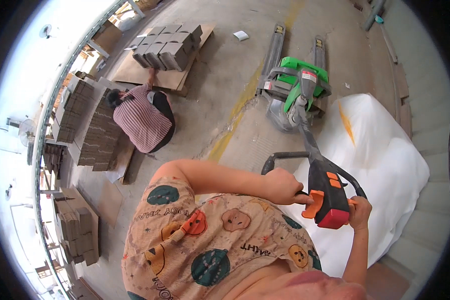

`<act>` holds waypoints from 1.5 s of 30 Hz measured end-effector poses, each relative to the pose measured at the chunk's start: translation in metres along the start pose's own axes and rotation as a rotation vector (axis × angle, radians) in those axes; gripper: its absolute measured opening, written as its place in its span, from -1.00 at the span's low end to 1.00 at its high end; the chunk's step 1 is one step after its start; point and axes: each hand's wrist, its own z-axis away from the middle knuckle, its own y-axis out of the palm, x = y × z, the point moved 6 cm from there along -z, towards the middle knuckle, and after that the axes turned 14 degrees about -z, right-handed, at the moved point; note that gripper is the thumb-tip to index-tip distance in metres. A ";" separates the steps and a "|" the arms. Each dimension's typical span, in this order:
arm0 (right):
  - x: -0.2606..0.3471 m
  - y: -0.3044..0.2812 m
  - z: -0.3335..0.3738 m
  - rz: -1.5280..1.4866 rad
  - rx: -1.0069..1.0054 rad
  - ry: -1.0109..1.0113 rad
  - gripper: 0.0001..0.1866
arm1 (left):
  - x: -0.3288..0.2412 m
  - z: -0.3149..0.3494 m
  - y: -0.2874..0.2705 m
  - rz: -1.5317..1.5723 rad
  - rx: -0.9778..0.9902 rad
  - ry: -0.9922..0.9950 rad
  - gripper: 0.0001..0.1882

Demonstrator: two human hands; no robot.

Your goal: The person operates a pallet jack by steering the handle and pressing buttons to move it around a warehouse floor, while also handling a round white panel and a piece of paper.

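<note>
My left hand (pixel 282 186) is closed around the left grip of the black tiller handle (pixel 321 175), its fingertips near an orange thumb lever (pixel 313 204). On the other side, my right hand (pixel 360 212) is closed on the right grip, beside the red end of the control head. The handle belongs to a green and black electric pallet truck (pixel 305 75). Its tiller tilts back toward me, and its two forks (pixel 275 45) point away. Nothing lies on the visible parts of the forks.
A large bundle wrapped in white film (pixel 380 160) stands close on the right. At the left, a co-worker (pixel 145 120) in a striped shirt crouches beside stacked cardboard (pixel 167 47) on a pallet. More cardboard stacks (pixel 97 135) line the left. A yellow line (pixel 235 120) crosses the concrete floor.
</note>
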 end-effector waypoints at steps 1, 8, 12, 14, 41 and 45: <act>-0.001 0.003 -0.007 0.015 0.008 0.023 -0.31 | 0.006 0.000 -0.005 -0.112 -0.064 -0.026 -0.27; 0.012 0.016 -0.056 -0.006 -0.022 -0.019 -0.37 | 0.044 0.002 -0.033 -0.112 -0.067 -0.167 -0.30; 0.007 0.009 -0.060 0.002 -0.072 -0.113 -0.35 | 0.038 0.000 -0.025 -0.129 -0.163 -0.169 -0.32; -0.028 -0.008 -0.049 0.019 -0.072 -0.131 -0.35 | 0.016 -0.021 -0.023 -0.047 -0.202 -0.122 -0.35; 0.041 0.096 -0.225 0.008 0.202 -0.016 -0.50 | 0.207 0.039 -0.098 -0.235 -0.522 -0.416 -0.51; 0.073 0.130 -0.255 0.019 0.207 0.016 -0.42 | 0.276 0.060 -0.123 -0.319 -0.743 -0.443 -0.44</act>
